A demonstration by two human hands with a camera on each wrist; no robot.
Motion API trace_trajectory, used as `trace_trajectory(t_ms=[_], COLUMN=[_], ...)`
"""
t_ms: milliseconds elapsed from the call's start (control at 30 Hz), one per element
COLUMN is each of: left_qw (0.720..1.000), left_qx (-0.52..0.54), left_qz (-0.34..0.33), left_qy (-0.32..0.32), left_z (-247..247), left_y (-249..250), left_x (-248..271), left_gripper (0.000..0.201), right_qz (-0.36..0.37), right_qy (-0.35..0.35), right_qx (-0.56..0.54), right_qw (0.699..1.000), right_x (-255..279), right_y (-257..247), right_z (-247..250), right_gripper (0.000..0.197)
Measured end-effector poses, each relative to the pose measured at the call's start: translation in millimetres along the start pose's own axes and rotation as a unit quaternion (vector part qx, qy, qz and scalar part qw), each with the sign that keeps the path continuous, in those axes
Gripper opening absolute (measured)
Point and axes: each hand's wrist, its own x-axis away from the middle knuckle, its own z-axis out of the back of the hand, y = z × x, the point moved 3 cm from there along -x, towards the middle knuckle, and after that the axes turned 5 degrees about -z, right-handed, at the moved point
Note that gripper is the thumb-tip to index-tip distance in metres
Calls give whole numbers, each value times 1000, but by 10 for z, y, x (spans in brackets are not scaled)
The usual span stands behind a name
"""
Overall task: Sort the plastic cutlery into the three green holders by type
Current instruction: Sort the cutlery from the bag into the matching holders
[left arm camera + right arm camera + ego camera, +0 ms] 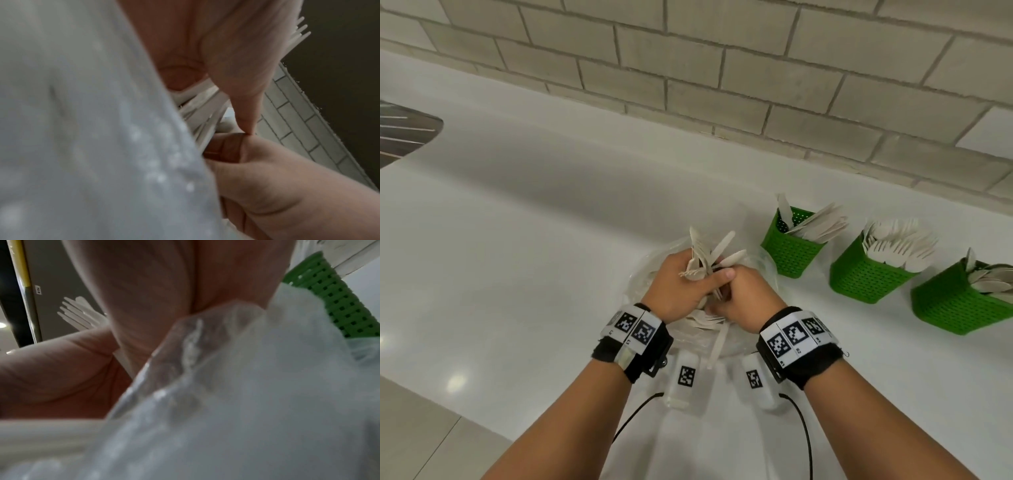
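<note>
Nearest, two bare forearms with black wristbands carrying white coded tags reach over a crumpled clear plastic bag point(722, 342) on the white countertop point(517, 212), where a few loose off-white plastic pieces point(717, 337) lie between the wrists. Just above, the left hand point(681, 291) curls its fingers round a mixed bundle of off-white plastic forks, knives and spoons point(709, 255) that fans upward, while the right hand point(748, 298) closes its fingers on the bundle's lower stems, thumb against the left thumb; exactly which piece it pinches I cannot tell. This looks like the picking-out step: one type is being separated from the handful. Farther right stand three green perforated plastic holders, near to far: the rightmost holder point(959, 305), the middle holder point(866, 277) and the left holder point(791, 250), each already holding cutlery. Next, the right hand likely needs to draw out one piece cleanly and carry it to the matching holder
</note>
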Motion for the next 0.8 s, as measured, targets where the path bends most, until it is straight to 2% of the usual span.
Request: trace_trajectory(t_ms=[67,200,333,433,500,600,667,733,800], left_qw=[1000,998,991,984,976,955,943,936,909], left_qx=[-16,-28,-3,83,178,294,328,338,386], left_qz=[-3,-45,-108,-128,-107,-33,18,71,130], left_qy=[-1,46,80,91,67,5,-46,-69,-84], left_z=[6,13,-32,-197,-383,-770,-1122,-1466,-1760], left_y=[-27,155,719,1130,1258,1173,1002,810,661], left_x=[-33,-89,-141,-150,-158,-192,-168,-84,28], left_gripper=[15,18,25,29,23,12,11,12,12], right_qz=[1,51,73,82,80,70,64,39,10], right_qy=[29,101,162,184,200,228,235,235,232], right_qx=[-35,-120,-218,-258,-282,-286,-271,-246,-218], right_qw=[999,986,960,945,935,928,931,940,948], right_x=[22,104,333,604,791,1026,1157,1289,1428], right_y=[2,-109,-171,-131,-34,223,424,635,866], right_z=[51,238,538,769,910,1062,1073,1007,917], right_gripper=[8,19,9,7,5,7,24,41,42])
